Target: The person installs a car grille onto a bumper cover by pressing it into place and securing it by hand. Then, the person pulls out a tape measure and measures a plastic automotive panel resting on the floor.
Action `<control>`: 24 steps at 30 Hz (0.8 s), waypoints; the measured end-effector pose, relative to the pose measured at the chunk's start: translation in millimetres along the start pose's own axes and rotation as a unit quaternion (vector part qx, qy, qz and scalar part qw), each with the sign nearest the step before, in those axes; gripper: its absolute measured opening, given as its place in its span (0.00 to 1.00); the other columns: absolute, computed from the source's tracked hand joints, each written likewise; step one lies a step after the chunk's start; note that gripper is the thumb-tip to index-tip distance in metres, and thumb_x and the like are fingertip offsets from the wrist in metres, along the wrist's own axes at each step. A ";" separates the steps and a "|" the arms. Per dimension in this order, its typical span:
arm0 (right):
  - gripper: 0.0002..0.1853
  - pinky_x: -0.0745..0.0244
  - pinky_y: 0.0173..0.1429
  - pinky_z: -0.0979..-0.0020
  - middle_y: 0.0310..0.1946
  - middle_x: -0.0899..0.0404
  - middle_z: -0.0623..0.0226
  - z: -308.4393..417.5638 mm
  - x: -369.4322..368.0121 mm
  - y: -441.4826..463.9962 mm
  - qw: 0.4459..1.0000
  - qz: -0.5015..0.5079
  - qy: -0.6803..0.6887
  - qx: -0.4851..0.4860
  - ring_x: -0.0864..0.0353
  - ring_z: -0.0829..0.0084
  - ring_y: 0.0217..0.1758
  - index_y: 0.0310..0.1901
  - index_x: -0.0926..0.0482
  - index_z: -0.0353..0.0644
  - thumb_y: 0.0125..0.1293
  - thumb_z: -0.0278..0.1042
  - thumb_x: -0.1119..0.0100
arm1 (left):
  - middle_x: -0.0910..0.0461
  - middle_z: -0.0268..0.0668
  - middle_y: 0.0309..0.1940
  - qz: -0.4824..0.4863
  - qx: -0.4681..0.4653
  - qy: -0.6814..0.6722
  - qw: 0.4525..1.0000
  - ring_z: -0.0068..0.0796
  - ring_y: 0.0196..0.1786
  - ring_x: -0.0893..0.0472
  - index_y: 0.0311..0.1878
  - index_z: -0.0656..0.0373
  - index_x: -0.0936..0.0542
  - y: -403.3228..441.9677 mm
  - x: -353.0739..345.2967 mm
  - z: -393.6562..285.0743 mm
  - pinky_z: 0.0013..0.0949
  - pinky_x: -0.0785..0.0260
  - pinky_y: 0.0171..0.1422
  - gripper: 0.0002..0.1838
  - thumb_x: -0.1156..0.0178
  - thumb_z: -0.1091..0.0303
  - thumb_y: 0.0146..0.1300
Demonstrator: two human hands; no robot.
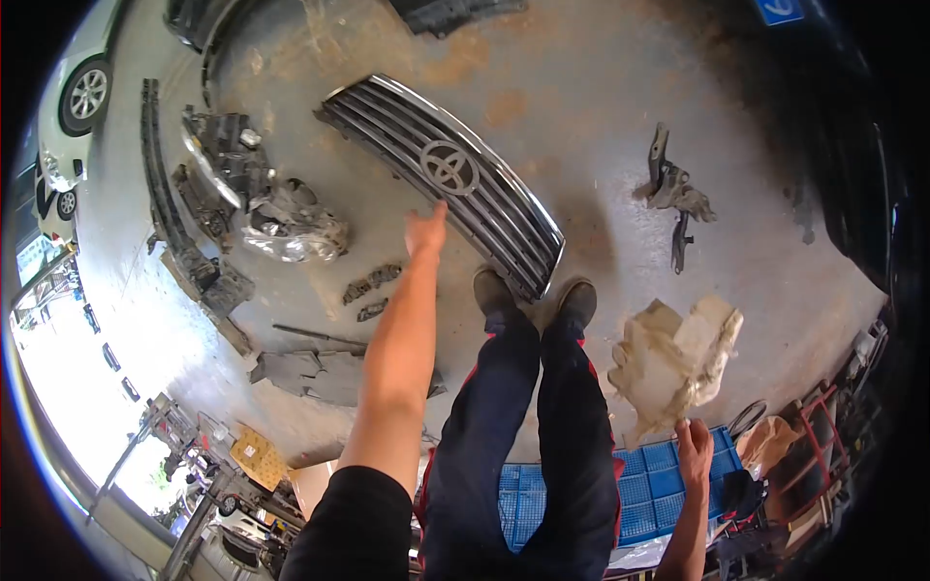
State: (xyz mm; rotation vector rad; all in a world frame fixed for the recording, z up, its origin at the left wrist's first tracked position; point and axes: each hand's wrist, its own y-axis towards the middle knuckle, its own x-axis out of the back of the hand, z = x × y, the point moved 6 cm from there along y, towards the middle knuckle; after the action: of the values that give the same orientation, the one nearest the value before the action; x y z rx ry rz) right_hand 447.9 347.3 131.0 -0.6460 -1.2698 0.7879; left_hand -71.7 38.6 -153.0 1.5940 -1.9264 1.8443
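Note:
My left hand [424, 234] reaches out to the lower edge of a car front grille [499, 228] and is closed at that edge; some of its fingers are hidden. The grille is long, with dark slats, a chrome top trim and a round emblem [449, 168] in the middle. It slants across the view in front of my shoes, with a shadow on the floor to its right. At the right, my right hand [694, 447] pinches the lower end of a crumpled beige sheet [668, 363], which looks like plastic or cloth.
Headlight units [295, 225] and long dark trim strips [155, 165] lie on the floor at left. A bent metal bracket [668, 189] lies at right. Blue plastic grating [659, 484] is behind my legs. Parked cars [85, 92] stand at upper left.

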 end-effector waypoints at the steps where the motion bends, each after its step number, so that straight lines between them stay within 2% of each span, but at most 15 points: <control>1: 0.24 0.37 0.38 0.59 0.21 0.31 0.57 2.7 -6.9 -0.9 0.999 0.005 -0.036 0.024 0.33 0.63 0.30 0.29 0.27 0.32 0.72 0.48 0.43 | 0.33 0.61 0.70 -0.052 0.021 -0.016 0.998 0.56 0.71 0.30 0.75 0.69 0.42 17.2 -0.3 3.5 0.46 0.36 0.73 0.52 0.30 0.45 0.57; 4: 0.27 0.37 0.34 0.59 0.21 0.32 0.58 -26.8 -18.1 -4.0 0.994 0.041 -0.092 0.040 0.31 0.65 0.27 0.28 0.27 0.33 0.73 0.54 0.45 | 0.33 0.62 0.69 -0.112 0.023 -0.048 0.992 0.56 0.70 0.29 0.72 0.73 0.41 79.3 -23.3 13.6 0.46 0.35 0.73 0.56 0.26 0.44 0.52; 6: 0.30 0.37 0.35 0.56 0.23 0.28 0.54 -35.0 -20.2 -9.1 0.994 0.048 -0.099 0.010 0.29 0.60 0.28 0.29 0.24 0.33 0.72 0.58 0.48 | 0.31 0.59 0.68 -0.083 0.048 -0.141 0.985 0.52 0.68 0.27 0.72 0.76 0.41 107.2 -41.1 15.9 0.43 0.34 0.72 0.58 0.20 0.50 0.47; 7: 0.31 0.36 0.35 0.55 0.23 0.27 0.53 -31.0 -21.9 -11.5 0.993 0.051 -0.106 0.014 0.26 0.58 0.28 0.30 0.22 0.34 0.71 0.61 0.48 | 0.31 0.59 0.68 -0.079 0.055 -0.137 0.986 0.52 0.68 0.27 0.72 0.76 0.41 113.3 -40.3 21.1 0.43 0.34 0.72 0.58 0.20 0.50 0.47; 9: 0.32 0.35 0.34 0.55 0.22 0.26 0.53 -40.2 -18.5 -27.8 0.991 0.071 -0.115 -0.020 0.26 0.58 0.27 0.28 0.22 0.35 0.71 0.62 0.48 | 0.29 0.57 0.66 0.032 0.076 -0.252 0.964 0.48 0.66 0.25 0.72 0.75 0.42 115.5 -41.9 26.7 0.39 0.34 0.71 0.59 0.17 0.58 0.43; 10: 0.32 0.35 0.34 0.55 0.21 0.26 0.53 -44.9 -22.2 -29.9 0.989 0.081 -0.117 -0.039 0.25 0.57 0.27 0.27 0.22 0.35 0.70 0.63 0.48 | 0.29 0.57 0.66 0.027 0.072 -0.256 0.964 0.48 0.66 0.25 0.72 0.75 0.42 114.2 -34.6 21.4 0.39 0.34 0.71 0.59 0.17 0.58 0.43; 11: 0.33 0.36 0.31 0.55 0.19 0.26 0.53 -74.3 -22.8 -34.3 0.987 0.084 -0.130 -0.050 0.27 0.58 0.23 0.25 0.23 0.35 0.69 0.64 0.48 | 0.28 0.57 0.66 0.010 0.065 -0.259 0.964 0.47 0.65 0.25 0.71 0.75 0.40 110.6 -26.8 15.6 0.38 0.33 0.70 0.57 0.17 0.60 0.42; 12: 0.29 0.42 0.32 0.51 0.20 0.30 0.46 -74.4 -20.6 -39.2 0.988 0.087 -0.111 -0.066 0.34 0.48 0.25 0.22 0.29 0.32 0.71 0.53 0.45 | 0.27 0.57 0.65 -0.007 0.062 -0.261 0.963 0.46 0.64 0.24 0.70 0.76 0.39 104.3 -18.5 14.4 0.37 0.33 0.70 0.56 0.17 0.61 0.42; 14: 0.32 0.36 0.28 0.57 0.15 0.28 0.53 -110.1 -11.8 -50.8 0.981 0.103 -0.146 -0.077 0.24 0.60 0.21 0.22 0.24 0.33 0.66 0.61 0.44 | 0.25 0.54 0.65 -0.052 0.019 -0.207 0.977 0.46 0.65 0.24 0.69 0.71 0.33 92.0 0.6 5.5 0.38 0.34 0.72 0.52 0.18 0.60 0.43; 16: 0.31 0.31 0.31 0.55 0.16 0.26 0.50 -128.1 -0.6 -58.3 0.975 0.088 -0.168 -0.119 0.20 0.59 0.24 0.21 0.22 0.33 0.63 0.59 0.42 | 0.25 0.50 0.66 -0.135 -0.011 -0.150 0.979 0.48 0.68 0.25 0.69 0.68 0.32 85.1 28.3 -3.1 0.39 0.37 0.74 0.50 0.19 0.57 0.43; 17: 0.31 0.30 0.47 0.57 0.32 0.21 0.46 -88.6 8.1 -61.4 0.974 0.120 -0.137 -0.132 0.20 0.53 0.41 0.39 0.20 0.36 0.66 0.65 0.44 | 0.23 0.52 0.64 -0.144 -0.018 -0.147 0.979 0.48 0.66 0.24 0.68 0.69 0.31 71.3 45.9 -15.5 0.38 0.35 0.72 0.50 0.19 0.55 0.44; 18: 0.37 0.29 0.62 0.59 0.48 0.16 0.41 -50.2 16.9 -74.0 0.969 0.154 -0.114 -0.153 0.19 0.48 0.57 0.56 0.17 0.39 0.68 0.71 0.47 | 0.23 0.53 0.62 -0.088 0.017 -0.210 0.974 0.48 0.65 0.23 0.66 0.70 0.30 60.0 58.0 -23.5 0.39 0.32 0.69 0.47 0.20 0.54 0.46; 19: 0.37 0.29 0.62 0.59 0.48 0.16 0.41 -52.6 17.5 -71.4 0.973 0.151 -0.108 -0.135 0.19 0.48 0.57 0.56 0.17 0.39 0.68 0.71 0.47 | 0.22 0.54 0.60 -0.073 0.033 -0.197 0.977 0.48 0.62 0.21 0.64 0.71 0.29 42.2 77.7 -39.2 0.40 0.29 0.65 0.46 0.20 0.54 0.47; 21: 0.35 0.31 0.47 0.51 0.33 0.22 0.37 -60.1 22.7 -71.8 0.983 0.108 -0.135 -0.064 0.24 0.51 0.36 0.37 0.18 0.34 0.68 0.69 0.46 | 0.22 0.54 0.60 -0.062 0.033 -0.242 0.968 0.48 0.61 0.21 0.63 0.72 0.29 17.5 105.9 -56.2 0.42 0.29 0.65 0.43 0.21 0.53 0.50; 24: 0.35 0.32 0.45 0.50 0.31 0.25 0.36 -39.3 28.7 -73.8 0.988 0.085 -0.121 -0.050 0.24 0.55 0.34 0.34 0.20 0.33 0.69 0.68 0.46 | 0.23 0.52 0.62 -0.058 0.029 -0.331 0.941 0.48 0.61 0.21 0.64 0.72 0.29 -19.9 134.2 -69.4 0.41 0.30 0.65 0.42 0.22 0.54 0.53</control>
State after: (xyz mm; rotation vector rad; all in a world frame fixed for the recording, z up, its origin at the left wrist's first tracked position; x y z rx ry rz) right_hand 501.2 327.4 198.7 -0.7636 -1.4963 0.9711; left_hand -163.0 12.9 -33.7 2.5293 -1.9166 1.4353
